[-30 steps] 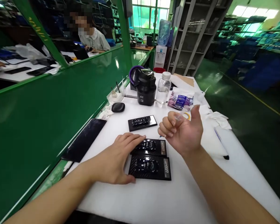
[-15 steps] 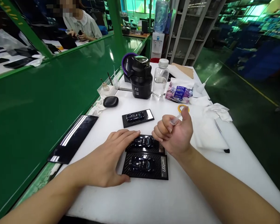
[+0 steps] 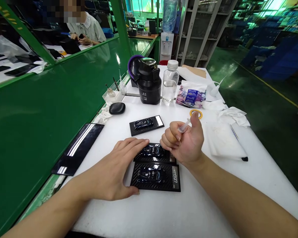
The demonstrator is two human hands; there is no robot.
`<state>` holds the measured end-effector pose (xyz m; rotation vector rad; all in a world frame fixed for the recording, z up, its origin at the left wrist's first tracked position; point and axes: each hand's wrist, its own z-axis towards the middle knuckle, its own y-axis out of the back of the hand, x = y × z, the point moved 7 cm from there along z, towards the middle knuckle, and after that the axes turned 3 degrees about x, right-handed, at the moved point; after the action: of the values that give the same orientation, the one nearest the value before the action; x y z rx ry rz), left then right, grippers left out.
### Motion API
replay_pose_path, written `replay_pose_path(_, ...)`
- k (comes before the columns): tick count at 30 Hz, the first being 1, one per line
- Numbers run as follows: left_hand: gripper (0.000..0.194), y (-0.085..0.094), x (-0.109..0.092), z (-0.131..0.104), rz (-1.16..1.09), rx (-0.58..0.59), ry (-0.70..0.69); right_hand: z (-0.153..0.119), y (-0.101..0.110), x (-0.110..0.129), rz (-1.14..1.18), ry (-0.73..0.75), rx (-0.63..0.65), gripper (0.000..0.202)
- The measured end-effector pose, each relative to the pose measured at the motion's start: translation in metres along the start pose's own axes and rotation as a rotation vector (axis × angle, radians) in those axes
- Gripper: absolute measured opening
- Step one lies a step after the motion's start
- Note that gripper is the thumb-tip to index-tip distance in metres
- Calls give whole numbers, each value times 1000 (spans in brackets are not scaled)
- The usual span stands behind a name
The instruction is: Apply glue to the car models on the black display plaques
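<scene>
Two black textured plates with dark model cars lie one behind the other on the white table: the near plate (image 3: 155,177) bears a silver label, and the far plate (image 3: 151,152) is partly covered. My left hand (image 3: 111,170) rests at their left side, fingers spread, fingertips on the far plate and thumb by the near one's corner. Over the far plate's right end, my right hand (image 3: 185,140) is closed around a small translucent syringe-like tube (image 3: 184,125), thumb raised at its end. A third plate with a car (image 3: 146,125) lies farther back, a white patch at its right end.
Behind stand a black jug (image 3: 149,82) and a clear bottle (image 3: 170,82). Yellow tape (image 3: 196,114), a white cloth pad (image 3: 224,140) and crumpled tissues (image 3: 234,115) lie right. A glossy black panel (image 3: 78,148) and black case (image 3: 117,108) lie left. A person sits beyond the green partition.
The view has shifted slightly. My right hand has moved a little left with the tube, which is now tilted a bit differently. My left hand stays in place at the plates.
</scene>
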<state>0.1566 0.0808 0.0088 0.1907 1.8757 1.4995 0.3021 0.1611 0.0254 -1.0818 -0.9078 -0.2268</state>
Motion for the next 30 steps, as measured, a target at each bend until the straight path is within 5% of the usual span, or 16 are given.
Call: replay_pose_path(30, 110, 0, 0, 3, 10, 19, -1, -2, -5, -4, -63, -11, 71, 68)
